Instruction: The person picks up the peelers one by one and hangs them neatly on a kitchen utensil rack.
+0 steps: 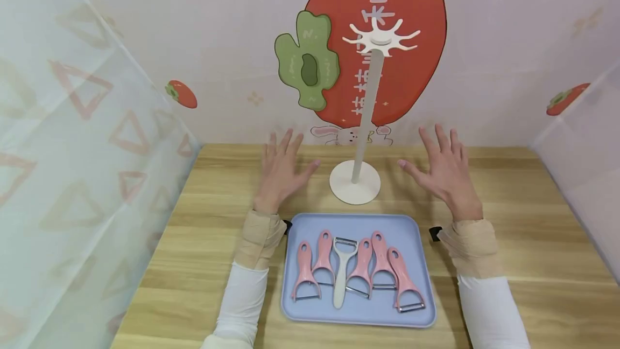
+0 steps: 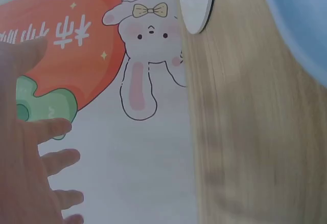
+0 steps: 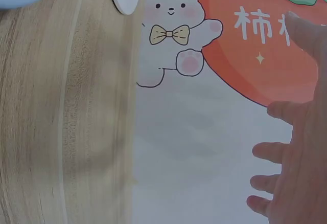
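My left hand is held with fingers spread, left of a white stand and apart from it. On the stand's other side, my right hand has its fingers spread too and holds nothing. The stand has a round base and a top ring of curved hooks with nothing hanging on them. Nearer to me lies a blue tray with several pink peelers and one white peeler, whose blade end points away from me. Both wrist views show fingers apart, with nothing in them.
The tray and stand are on a wooden table. Behind the table's far edge hangs a printed backdrop with a large red fruit and a rabbit. Pale sheets close off the left and right sides.
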The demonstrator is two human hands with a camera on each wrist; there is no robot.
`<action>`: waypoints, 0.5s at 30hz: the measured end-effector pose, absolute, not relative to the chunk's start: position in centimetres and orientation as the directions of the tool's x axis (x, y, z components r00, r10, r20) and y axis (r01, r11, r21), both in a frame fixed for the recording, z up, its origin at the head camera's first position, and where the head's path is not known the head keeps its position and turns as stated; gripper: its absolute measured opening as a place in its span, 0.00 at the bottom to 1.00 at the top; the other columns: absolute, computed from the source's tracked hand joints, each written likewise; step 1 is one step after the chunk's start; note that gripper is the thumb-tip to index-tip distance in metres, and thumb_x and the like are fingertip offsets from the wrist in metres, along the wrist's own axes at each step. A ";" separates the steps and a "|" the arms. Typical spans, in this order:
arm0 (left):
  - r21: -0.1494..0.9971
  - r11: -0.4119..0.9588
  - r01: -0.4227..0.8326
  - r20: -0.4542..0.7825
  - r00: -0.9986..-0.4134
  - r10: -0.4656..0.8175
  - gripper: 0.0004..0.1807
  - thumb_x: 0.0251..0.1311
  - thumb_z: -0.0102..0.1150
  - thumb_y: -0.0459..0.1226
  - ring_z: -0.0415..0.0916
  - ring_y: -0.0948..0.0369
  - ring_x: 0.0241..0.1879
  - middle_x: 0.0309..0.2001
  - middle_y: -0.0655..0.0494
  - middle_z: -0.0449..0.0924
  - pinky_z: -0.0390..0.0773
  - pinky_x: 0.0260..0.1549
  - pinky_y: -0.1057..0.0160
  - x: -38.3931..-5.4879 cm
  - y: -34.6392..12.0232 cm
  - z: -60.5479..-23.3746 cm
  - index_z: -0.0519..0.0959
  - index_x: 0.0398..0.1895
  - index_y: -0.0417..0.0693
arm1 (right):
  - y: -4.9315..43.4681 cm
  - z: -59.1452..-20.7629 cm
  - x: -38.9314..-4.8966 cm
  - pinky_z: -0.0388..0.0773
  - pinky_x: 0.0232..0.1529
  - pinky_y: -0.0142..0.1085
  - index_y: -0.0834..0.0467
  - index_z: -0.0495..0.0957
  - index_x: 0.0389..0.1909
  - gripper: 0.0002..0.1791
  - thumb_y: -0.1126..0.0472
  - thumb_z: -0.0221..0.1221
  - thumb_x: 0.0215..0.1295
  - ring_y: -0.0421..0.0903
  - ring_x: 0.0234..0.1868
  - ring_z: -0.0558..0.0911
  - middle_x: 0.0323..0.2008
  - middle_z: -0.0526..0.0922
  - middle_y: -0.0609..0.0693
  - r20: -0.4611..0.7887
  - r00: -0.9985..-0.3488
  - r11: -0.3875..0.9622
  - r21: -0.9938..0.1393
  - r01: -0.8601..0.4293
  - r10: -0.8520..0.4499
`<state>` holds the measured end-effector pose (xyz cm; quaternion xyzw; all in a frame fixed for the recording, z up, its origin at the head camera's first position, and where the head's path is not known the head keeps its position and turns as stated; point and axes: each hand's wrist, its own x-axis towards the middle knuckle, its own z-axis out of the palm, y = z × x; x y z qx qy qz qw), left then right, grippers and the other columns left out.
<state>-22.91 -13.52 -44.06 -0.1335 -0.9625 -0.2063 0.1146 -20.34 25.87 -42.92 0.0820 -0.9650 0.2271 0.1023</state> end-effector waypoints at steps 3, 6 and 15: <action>0.398 0.854 0.335 0.277 -0.931 0.237 0.48 0.69 0.50 0.71 0.45 0.33 0.84 0.85 0.48 0.55 0.47 0.79 0.31 -23.0 -13.5 -44.1 0.62 0.84 0.55 | 25.8 -42.5 -20.3 0.40 0.76 0.77 0.48 0.49 0.87 0.53 0.27 0.55 0.70 0.75 0.84 0.39 0.87 0.44 0.63 0.233 -0.965 0.880 -0.426 -0.211 -0.119; 0.443 0.820 0.361 0.283 -0.925 0.254 0.48 0.69 0.52 0.70 0.50 0.35 0.83 0.83 0.47 0.60 0.51 0.80 0.35 -23.0 -13.5 -44.1 0.64 0.82 0.52 | 25.7 -42.1 -20.4 0.44 0.74 0.78 0.50 0.52 0.86 0.53 0.28 0.57 0.70 0.77 0.83 0.46 0.85 0.48 0.65 0.238 -0.963 0.872 -0.435 -0.224 -0.129; 0.540 0.697 0.471 0.355 -0.879 0.319 0.41 0.71 0.62 0.60 0.65 0.50 0.78 0.77 0.48 0.69 0.64 0.77 0.47 -22.6 -12.6 -43.2 0.69 0.78 0.46 | 25.3 -41.4 -19.6 0.58 0.73 0.71 0.62 0.67 0.78 0.47 0.34 0.62 0.70 0.72 0.75 0.65 0.77 0.66 0.68 0.287 -0.946 0.855 -0.442 -0.273 -0.154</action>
